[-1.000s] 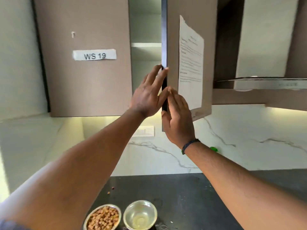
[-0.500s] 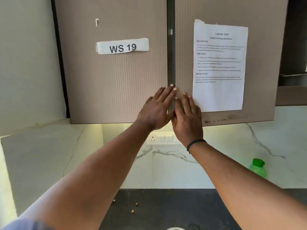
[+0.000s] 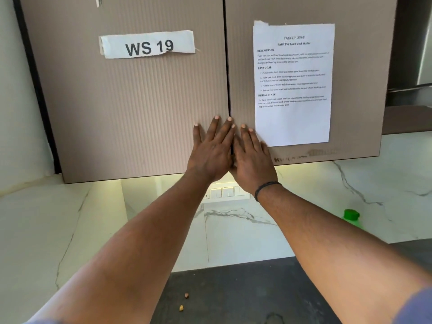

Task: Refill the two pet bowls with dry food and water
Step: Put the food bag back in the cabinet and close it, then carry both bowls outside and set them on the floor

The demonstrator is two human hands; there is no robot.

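Two closed wall cabinet doors filled the upper view; the left door (image 3: 131, 101) carried a strip label (image 3: 147, 44) reading "WS 19", and the right door (image 3: 355, 90) carried a printed task sheet (image 3: 293, 85); below lay a marble-patterned wall and a dark bench (image 3: 245, 293); the left hand (image 3: 211, 150) lay flat with fingers spread on the left door by the seam; the right hand (image 3: 253, 157) lay flat, fingers straight, on the right door, touching the left hand; a green-capped bottle (image 3: 351, 217) stood at right; two food pellets (image 3: 183, 301) lay on the bench; the bowls were out of view.
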